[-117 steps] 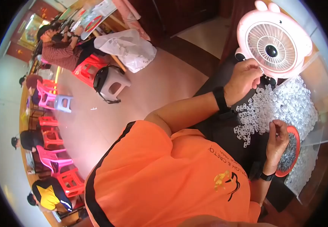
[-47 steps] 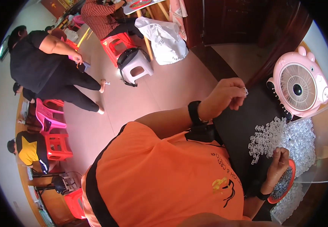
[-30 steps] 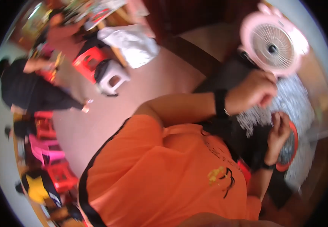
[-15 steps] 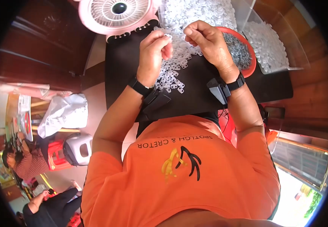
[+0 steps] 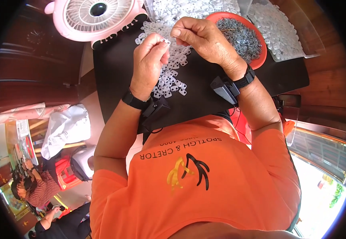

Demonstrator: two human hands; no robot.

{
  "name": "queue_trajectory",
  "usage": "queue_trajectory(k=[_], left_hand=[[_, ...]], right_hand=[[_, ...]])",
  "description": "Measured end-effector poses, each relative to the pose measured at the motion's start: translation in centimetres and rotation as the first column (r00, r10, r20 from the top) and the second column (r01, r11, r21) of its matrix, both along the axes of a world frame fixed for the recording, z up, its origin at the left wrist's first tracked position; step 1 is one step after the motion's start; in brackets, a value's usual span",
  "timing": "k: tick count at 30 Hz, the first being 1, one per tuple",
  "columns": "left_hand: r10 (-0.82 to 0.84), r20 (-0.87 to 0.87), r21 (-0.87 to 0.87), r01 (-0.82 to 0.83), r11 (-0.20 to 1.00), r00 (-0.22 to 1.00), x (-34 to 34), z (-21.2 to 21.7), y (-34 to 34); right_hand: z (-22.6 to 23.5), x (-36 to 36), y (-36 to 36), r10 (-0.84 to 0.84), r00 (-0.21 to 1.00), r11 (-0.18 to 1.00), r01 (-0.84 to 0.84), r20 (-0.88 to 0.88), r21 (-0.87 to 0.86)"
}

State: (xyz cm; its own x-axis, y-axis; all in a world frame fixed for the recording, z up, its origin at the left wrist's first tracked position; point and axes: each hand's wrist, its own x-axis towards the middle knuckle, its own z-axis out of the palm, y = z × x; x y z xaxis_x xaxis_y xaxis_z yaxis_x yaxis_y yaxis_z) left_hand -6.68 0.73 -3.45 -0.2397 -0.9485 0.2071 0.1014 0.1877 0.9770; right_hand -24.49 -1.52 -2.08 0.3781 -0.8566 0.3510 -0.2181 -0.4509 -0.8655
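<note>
Between the thumb and fingers of my left hand (image 5: 148, 61) is a small white plastic tab with holes (image 5: 166, 41). Just right of it, my right hand (image 5: 207, 40) is closed in a pinch, thumb against forefinger; whatever it may hold is too small to make out. Below and between the hands, loose white tabs (image 5: 169, 84) lie scattered on the black table (image 5: 197, 95). A larger heap of the same tabs (image 5: 193, 8) is behind them. To the right, a red bowl (image 5: 264, 55) is filled with thin grey metal pieces (image 5: 240, 42).
A pink fan (image 5: 59, 24) stands at the back left. At the back right a clear plastic box (image 5: 310, 55) contains many translucent white pieces (image 5: 276, 34). Dark boxes are strapped at both wrists. Two other people sit far off at the lower left.
The head view has turned, so the table, fan and bowl sit differently in it. My hands are a little closer together, and the white tab in my left hand shows more plainly.
</note>
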Motion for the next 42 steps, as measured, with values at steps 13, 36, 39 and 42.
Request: queue_trajectory(k=[13,36,39,42], left_hand=[[-0.007,0.099,-0.054,0.012,0.998,0.995,-0.23,-0.32,0.21],[-0.003,0.16,-0.089,0.017,0.996,0.987,-0.28,-0.43,0.19],[0.008,0.148,-0.077,0.003,0.997,0.989,-0.32,-0.66,0.37],[0.014,0.177,-0.061,-0.003,0.998,0.984,-0.37,-0.67,0.58]], right_hand=[[0.3,0.07,0.25,0.065,0.997,0.997,-0.067,-0.042,-0.046],[-0.38,-0.04,-0.16,0.001,0.992,0.994,-0.014,-0.124,-0.105],[-0.32,0.02,-0.01,-0.023,0.981,0.991,-0.004,-0.192,-0.137],[-0.2,0.07,0.21,-0.04,0.968,0.974,-0.018,-0.249,-0.224]])
